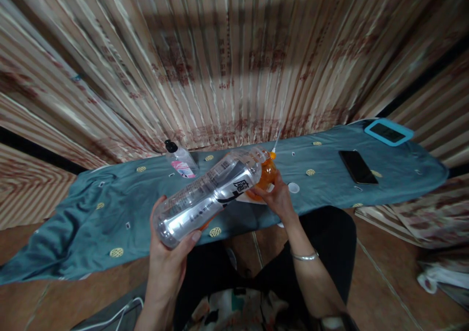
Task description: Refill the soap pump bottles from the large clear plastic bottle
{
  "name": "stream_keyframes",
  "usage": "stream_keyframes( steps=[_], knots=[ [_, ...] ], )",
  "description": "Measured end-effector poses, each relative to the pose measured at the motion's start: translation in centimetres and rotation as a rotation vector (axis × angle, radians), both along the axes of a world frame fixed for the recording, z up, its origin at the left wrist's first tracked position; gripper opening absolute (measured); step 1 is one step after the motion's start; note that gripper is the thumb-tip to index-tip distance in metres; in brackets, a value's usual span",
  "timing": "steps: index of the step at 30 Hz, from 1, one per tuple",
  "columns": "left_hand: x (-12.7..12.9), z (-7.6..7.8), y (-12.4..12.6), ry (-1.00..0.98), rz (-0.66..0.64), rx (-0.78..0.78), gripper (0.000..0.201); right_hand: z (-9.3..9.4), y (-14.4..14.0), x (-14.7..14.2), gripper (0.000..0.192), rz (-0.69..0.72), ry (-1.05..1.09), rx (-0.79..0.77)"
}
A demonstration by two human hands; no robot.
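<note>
Above the near edge of the tabletop [110, 209], which is draped in a teal cloth with small gold round motifs, the left hand [166, 253] holds a large clear plastic bottle [208, 194] tipped almost on its side. Its grip is wrapped around the bottle's base, thumb on one side and fingers curled under the other, so the hand is closed on it. The bottle's neck points up and to the right, and its mouth meets a small orange container [266, 174] that the right hand [278, 199] steadies from below and behind, fingers pressed against its side (whether the two openings actually touch is too blurred to tell). A silver bracelet [305, 256] circles the right wrist.

A white cap [293, 187] lies on the cloth just beside the right hand. Further back on the left lies a small clear bottle with a black cap and pink label [180, 162], on its side. Well apart to the right, a dark phone [358, 167] lies flat, and beyond it, near the far corner, a device in a blue case [388, 132]. Behind the tabletop hangs a striped pleated curtain [234, 62]. A white cable [117, 314] trails across the floor by the left forearm.
</note>
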State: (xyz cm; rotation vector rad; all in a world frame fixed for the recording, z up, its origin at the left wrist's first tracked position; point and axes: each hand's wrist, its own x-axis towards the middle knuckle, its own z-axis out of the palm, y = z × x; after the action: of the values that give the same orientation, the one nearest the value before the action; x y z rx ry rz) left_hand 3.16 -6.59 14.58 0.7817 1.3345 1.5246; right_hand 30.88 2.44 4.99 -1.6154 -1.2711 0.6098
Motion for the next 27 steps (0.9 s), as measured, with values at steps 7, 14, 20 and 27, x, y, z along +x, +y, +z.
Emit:
stream_keyframes(
  steps=[7,14,20,27],
  knots=[
    [-0.08,-0.03,-0.06,-0.001,-0.015,0.013,0.116,-0.05,0.02,0.06,0.091,0.005,0.011,0.01],
    [-0.08,-0.11,0.0,0.02,0.0,0.023,0.116,0.04,0.04,-0.07,0.092,0.009,0.038,0.019],
    [0.03,0.01,-0.04,0.029,-0.002,0.015,0.118,0.04,0.06,-0.12,0.09,0.01,0.058,0.017],
    [-0.46,-0.47,0.06,0.024,-0.011,0.004,0.117,-0.11,0.11,-0.12,0.087,0.003,0.057,0.015]
  ],
)
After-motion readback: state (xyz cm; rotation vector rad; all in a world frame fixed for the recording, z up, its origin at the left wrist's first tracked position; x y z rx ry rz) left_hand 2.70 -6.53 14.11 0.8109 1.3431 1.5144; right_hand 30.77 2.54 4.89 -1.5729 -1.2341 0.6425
